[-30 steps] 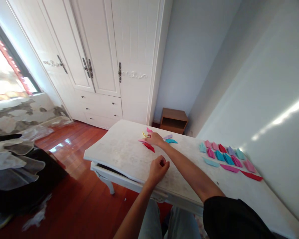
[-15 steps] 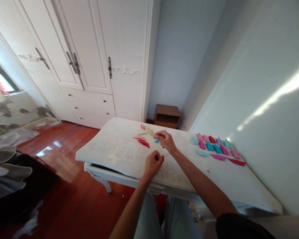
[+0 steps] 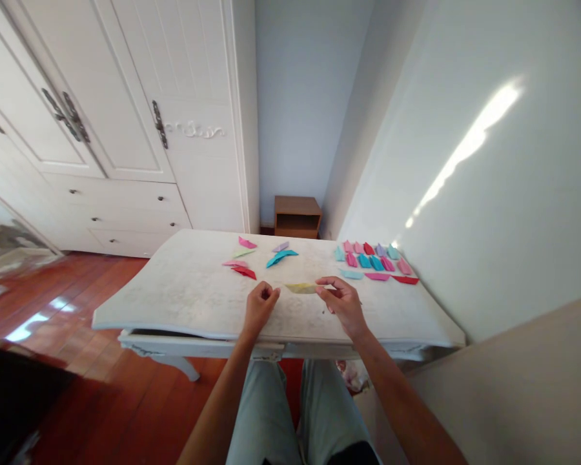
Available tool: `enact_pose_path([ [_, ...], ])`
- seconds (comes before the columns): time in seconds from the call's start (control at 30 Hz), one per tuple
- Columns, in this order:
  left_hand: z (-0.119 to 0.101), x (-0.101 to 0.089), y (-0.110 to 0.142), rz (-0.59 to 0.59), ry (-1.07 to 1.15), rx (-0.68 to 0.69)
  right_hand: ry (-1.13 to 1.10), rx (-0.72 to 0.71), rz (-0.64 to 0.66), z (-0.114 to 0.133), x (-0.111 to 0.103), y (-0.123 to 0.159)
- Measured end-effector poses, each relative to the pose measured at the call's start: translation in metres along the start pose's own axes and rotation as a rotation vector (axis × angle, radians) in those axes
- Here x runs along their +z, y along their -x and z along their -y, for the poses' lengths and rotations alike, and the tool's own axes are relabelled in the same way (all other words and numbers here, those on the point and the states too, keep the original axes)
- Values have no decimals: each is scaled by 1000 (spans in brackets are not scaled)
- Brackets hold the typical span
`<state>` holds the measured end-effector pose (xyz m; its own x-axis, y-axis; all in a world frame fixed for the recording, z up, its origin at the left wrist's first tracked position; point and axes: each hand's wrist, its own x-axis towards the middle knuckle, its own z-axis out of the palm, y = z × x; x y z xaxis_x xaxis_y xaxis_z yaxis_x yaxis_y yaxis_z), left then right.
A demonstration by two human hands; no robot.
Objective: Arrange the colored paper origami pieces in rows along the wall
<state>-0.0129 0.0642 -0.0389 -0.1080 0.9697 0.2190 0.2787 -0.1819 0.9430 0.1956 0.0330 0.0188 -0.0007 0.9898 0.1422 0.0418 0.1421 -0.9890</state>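
My right hand [image 3: 341,302] pinches the right end of a yellow folded paper piece [image 3: 301,288], long and narrow with pointed ends, over the near part of the white table. Close to its left tip is my left hand [image 3: 261,306], fingers curled closed with nothing visible in them. Beyond the hands lie loose folded papers: a blue one [image 3: 281,258], a lilac one [image 3: 281,247], a red one [image 3: 244,272], a light pink one [image 3: 235,263], a pale green one [image 3: 244,253] and a bright pink one [image 3: 247,242].
Along the white table's [image 3: 174,290] right side, several folded paper pieces stand in rows, with a flat light-blue one [image 3: 351,274], a pink one [image 3: 377,276] and a red one [image 3: 405,279] in front. A wall rises at right. Behind are a brown cabinet [image 3: 297,205] and a white wardrobe [image 3: 198,174].
My right hand has brought the yellow paper from the loose group towards me, near my left hand. The view has turned to the right.
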Motion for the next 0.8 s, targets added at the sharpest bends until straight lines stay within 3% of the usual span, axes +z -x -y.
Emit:
enact_pose_path([
  [0.23,-5,0,1,-22,45,-31,-28,10,-118,0,-29,18],
  [0.53,4,0,-2,-52,89,-26,-141,9,-219,-14,-73,26],
  [0.8,4,-1,-3,-72,103,-62,-169,0,-347,-19,-135,22],
])
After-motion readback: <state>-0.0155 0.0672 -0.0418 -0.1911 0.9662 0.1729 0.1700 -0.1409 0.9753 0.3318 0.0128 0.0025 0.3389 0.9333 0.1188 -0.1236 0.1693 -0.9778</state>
